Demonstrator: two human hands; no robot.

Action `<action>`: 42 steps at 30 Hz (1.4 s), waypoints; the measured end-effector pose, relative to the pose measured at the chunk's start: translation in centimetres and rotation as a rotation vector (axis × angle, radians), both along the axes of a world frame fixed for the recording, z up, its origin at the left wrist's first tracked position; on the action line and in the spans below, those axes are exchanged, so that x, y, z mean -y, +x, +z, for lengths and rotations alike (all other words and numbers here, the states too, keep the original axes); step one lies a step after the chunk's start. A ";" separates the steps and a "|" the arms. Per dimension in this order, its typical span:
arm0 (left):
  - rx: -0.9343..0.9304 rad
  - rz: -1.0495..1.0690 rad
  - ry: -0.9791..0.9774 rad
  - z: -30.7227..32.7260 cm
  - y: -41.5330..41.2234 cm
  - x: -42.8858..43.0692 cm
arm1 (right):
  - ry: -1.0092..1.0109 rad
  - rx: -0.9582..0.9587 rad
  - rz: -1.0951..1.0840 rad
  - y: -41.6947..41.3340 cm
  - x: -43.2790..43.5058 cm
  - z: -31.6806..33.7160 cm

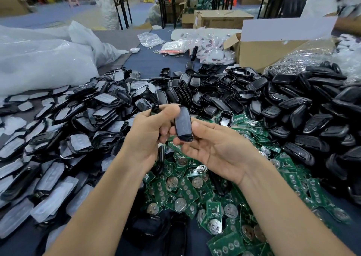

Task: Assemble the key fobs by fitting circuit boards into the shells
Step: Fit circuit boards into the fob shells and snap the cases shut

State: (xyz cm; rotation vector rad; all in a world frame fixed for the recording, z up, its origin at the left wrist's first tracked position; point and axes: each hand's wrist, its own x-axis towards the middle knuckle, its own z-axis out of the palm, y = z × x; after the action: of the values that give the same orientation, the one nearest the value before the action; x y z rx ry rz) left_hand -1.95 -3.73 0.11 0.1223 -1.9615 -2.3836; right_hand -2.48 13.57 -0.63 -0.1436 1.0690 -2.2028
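right hand (214,150) is pinching one fob (182,124) at centre, looking closed up. left hand (150,130) is curling round a small black part (155,109) beside it. boards (187,187) heaping at 6 o'clock, shells (273,103) at 2: bulk left undone.

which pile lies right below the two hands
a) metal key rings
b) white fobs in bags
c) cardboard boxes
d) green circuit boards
d: the green circuit boards lie heaped directly under the left hand and the right hand, which hold a black fob between them.
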 end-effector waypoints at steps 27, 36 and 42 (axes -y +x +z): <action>-0.009 0.354 -0.430 -1.4 0.0 -1.1 | 0.575 -0.468 -0.454 -0.4 1.8 -2.0; -0.007 0.025 -0.167 -1.5 -0.4 -0.4 | 0.735 -0.615 -0.506 -0.8 1.2 -2.0; -0.019 -0.011 -0.212 -1.5 -0.2 -0.2 | 0.785 -0.622 -0.496 -0.8 0.9 -2.0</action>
State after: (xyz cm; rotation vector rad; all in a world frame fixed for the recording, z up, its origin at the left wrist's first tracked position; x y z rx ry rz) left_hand -2.11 -3.53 -1.42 0.0788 -2.1944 -2.1567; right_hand -3.32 12.68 -2.63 -0.2335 2.4561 -1.9875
